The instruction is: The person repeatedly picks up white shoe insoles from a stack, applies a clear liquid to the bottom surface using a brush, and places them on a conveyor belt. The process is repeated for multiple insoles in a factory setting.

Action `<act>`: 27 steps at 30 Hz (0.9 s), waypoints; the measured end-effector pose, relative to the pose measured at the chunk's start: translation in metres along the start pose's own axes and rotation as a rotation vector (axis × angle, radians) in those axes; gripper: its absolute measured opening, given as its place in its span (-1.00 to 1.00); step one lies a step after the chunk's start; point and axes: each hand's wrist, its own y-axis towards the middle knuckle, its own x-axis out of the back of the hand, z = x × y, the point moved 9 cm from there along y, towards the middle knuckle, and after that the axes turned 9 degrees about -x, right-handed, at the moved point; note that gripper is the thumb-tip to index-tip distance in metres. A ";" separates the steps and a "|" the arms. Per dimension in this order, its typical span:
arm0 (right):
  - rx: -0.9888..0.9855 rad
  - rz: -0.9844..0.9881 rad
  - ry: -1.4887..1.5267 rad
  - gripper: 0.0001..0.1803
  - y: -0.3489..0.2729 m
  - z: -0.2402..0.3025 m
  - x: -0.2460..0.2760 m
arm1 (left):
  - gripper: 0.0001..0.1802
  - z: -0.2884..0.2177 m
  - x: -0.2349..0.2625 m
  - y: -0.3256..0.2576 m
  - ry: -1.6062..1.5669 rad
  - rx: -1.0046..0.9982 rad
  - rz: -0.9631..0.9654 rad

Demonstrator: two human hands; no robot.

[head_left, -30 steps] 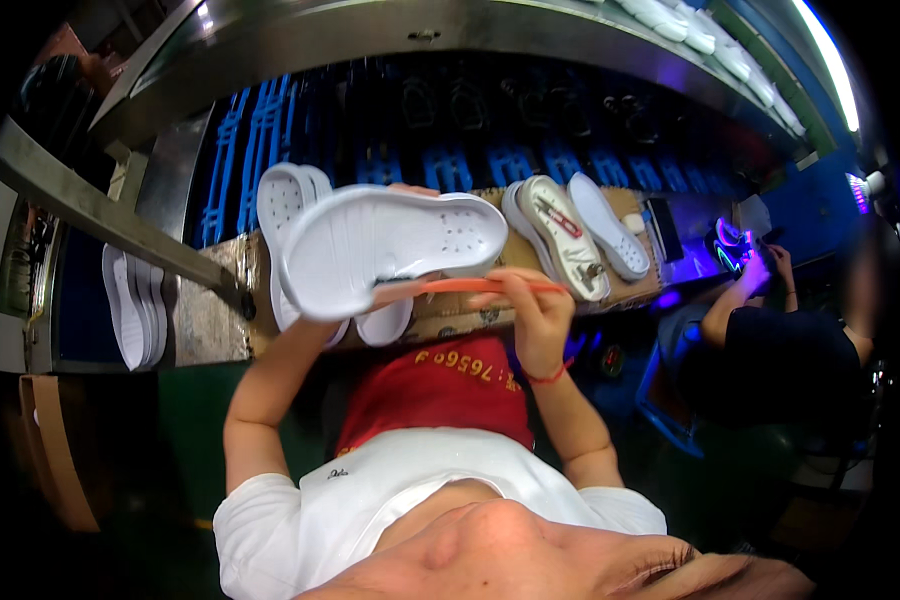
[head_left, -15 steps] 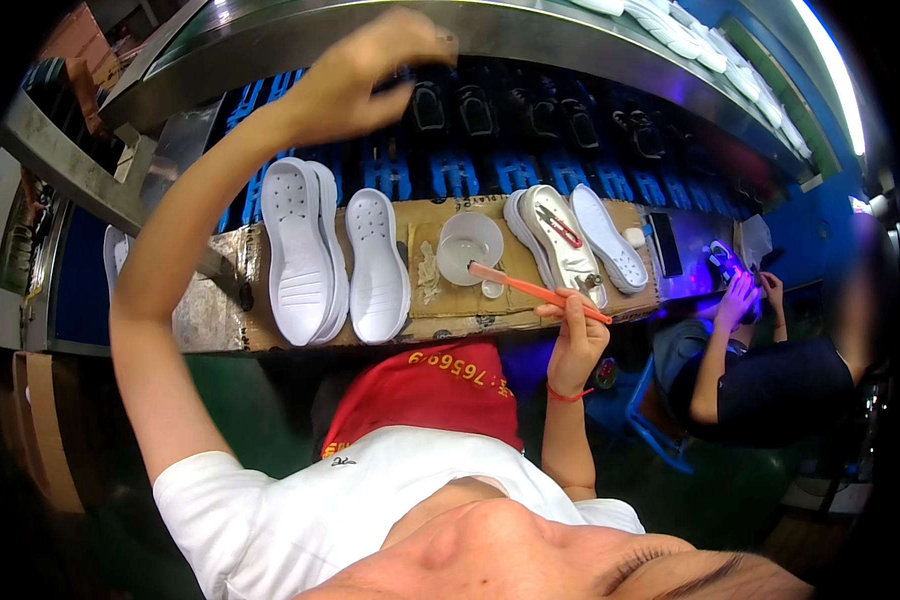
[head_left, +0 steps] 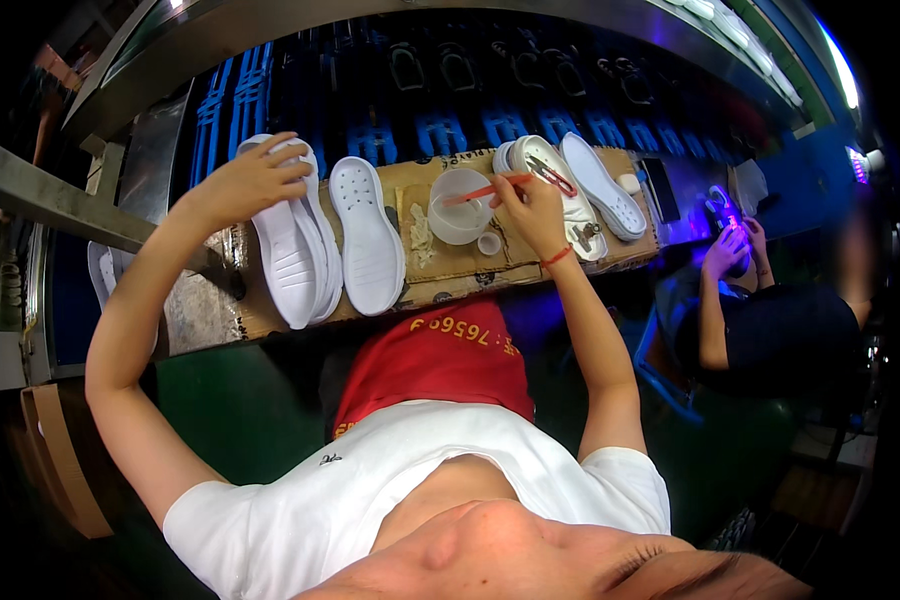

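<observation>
On the far left of the cardboard-covered surface (head_left: 440,275), the left hand (head_left: 245,180) rests fingers-down on the far end of a stack of white shoe soles (head_left: 295,245), gripping its top edge rather than lying flat and loose. That stack runs far-to-near, its long axis pointing back toward the person, so the sole lies directly under and nearward of the left hand, which is far closer to it than the right. Just to the right of the stack lies one single white sole (head_left: 367,235), tread up, parallel to it. The right hand (head_left: 532,205) is closed around a thin orange brush (head_left: 490,188), whose tip reaches left into a white bowl (head_left: 460,205); a small white cup (head_left: 489,243) sits just near the bowl. Farther right lie two or three more white soles (head_left: 595,185), angled, with small metal tools on them. The left stack seems to hold two or three soles; I cannot tell exactly. At far right another person's hands (head_left: 730,240) work under violet light.
</observation>
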 end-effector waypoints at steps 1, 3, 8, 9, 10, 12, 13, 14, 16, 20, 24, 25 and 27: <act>0.005 0.000 -0.017 -0.75 0.004 0.001 -0.003 | -0.71 0.004 0.010 -0.003 -0.038 0.018 -0.006; 0.011 -0.011 -0.099 -0.73 0.011 -0.003 -0.008 | -0.71 0.014 0.029 -0.013 -0.105 0.091 -0.058; -0.043 0.031 -0.279 -0.71 0.020 -0.004 -0.020 | -0.78 0.029 0.036 -0.055 -0.690 0.769 -0.106; -0.055 0.048 -0.229 -0.71 0.018 -0.002 -0.022 | -0.67 0.023 0.025 -0.068 -0.798 0.760 -0.326; -0.043 0.075 -0.212 -0.71 0.018 -0.001 -0.024 | -0.62 0.011 0.013 -0.070 -0.920 0.794 -0.444; -0.029 0.122 -0.186 -0.71 0.016 -0.006 -0.024 | -0.52 -0.013 -0.011 -0.072 -1.171 0.839 -0.687; -0.075 0.149 -0.149 -0.72 0.015 -0.017 -0.023 | -0.42 -0.030 -0.029 -0.065 -1.464 0.851 -0.724; -0.120 0.175 -0.111 -0.72 0.014 -0.027 -0.021 | -0.32 -0.049 -0.046 -0.059 -1.760 0.851 -0.749; -0.248 0.211 0.067 -0.73 0.013 -0.045 -0.010 | -0.25 -0.086 -0.079 -0.048 -2.160 0.759 -0.698; -0.613 0.306 0.623 -0.74 0.017 -0.070 0.010 | -0.20 -0.123 -0.074 -0.007 -2.604 0.494 -0.994; -0.561 0.385 0.933 -0.73 0.022 -0.041 0.009 | -0.25 -0.139 -0.073 0.016 -2.789 0.488 -1.024; -0.514 0.398 0.929 -0.72 0.021 -0.024 0.006 | -0.25 -0.142 -0.081 0.018 -2.808 0.524 -0.979; -0.360 0.381 0.844 -0.72 0.026 0.009 0.005 | -0.23 -0.148 -0.085 0.021 -2.855 0.615 -0.901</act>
